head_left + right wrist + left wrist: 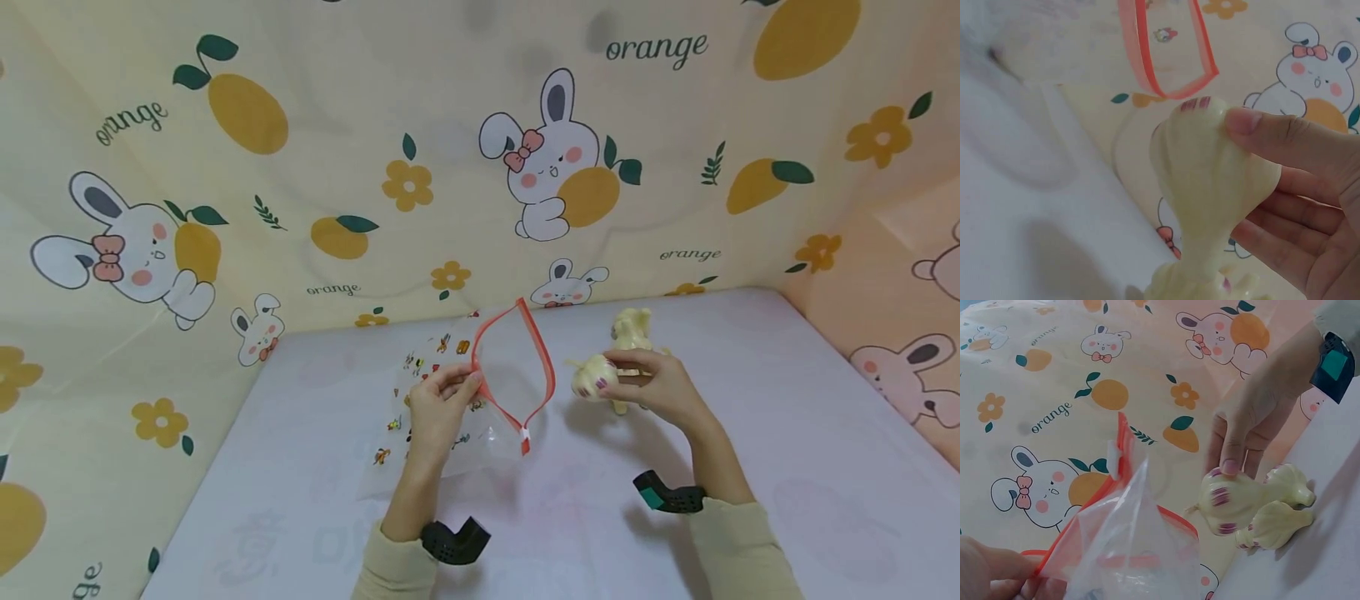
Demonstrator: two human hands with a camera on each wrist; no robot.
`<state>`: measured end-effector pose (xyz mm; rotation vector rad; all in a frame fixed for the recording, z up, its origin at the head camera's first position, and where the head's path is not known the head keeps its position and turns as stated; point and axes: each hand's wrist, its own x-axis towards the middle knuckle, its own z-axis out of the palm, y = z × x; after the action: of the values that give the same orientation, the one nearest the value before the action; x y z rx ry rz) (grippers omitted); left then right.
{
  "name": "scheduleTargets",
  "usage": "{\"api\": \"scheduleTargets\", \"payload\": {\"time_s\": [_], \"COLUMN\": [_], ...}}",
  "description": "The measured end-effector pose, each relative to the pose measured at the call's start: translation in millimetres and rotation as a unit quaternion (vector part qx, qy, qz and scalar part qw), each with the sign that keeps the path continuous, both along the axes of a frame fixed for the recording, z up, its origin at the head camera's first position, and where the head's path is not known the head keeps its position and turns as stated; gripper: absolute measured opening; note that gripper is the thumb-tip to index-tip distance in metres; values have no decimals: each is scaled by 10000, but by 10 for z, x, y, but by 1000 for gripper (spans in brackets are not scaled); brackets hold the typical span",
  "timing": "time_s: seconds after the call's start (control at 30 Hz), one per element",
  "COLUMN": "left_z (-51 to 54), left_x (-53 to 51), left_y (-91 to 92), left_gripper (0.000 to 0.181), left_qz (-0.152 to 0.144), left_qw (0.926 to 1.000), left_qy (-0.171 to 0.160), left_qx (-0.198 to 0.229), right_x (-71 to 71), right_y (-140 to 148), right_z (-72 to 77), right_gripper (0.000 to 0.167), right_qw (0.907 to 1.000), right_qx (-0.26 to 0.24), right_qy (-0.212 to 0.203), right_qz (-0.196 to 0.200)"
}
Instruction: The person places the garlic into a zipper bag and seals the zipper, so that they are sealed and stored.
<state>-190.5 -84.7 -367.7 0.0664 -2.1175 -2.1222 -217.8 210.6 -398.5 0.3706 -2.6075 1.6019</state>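
My left hand pinches the red zip edge of a clear zip bag printed with small colourful figures. The bag's mouth gapes towards the right, its slider at the near end. In my right hand is a pale garlic bulb with purple streaks, gripped between thumb and fingers. It is just right of the bag's mouth, apart from it. More garlic bulbs lie on the table behind the right hand, partly hidden by it; two of them show in the left wrist view.
The table has a whitish cover. A cloth with rabbits and oranges hangs behind it and along both sides. Each wrist wears a black camera mount.
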Motion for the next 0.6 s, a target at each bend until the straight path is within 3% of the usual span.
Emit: {"api": "scheduleTargets", "payload": {"time_s": [0.6], "left_z": [-16], "left_x": [-10], "left_y": [17], "left_gripper": [21], "left_qz": [1], "left_qw": [9998], "left_qy": [-136], "left_qx": [-153], "right_x": [1], "right_y": [-115], "right_z": [65], "right_gripper": [54], "right_qw": [9990], "right_qx": [-210], "right_qy": [115], "right_qz": [-378]}}
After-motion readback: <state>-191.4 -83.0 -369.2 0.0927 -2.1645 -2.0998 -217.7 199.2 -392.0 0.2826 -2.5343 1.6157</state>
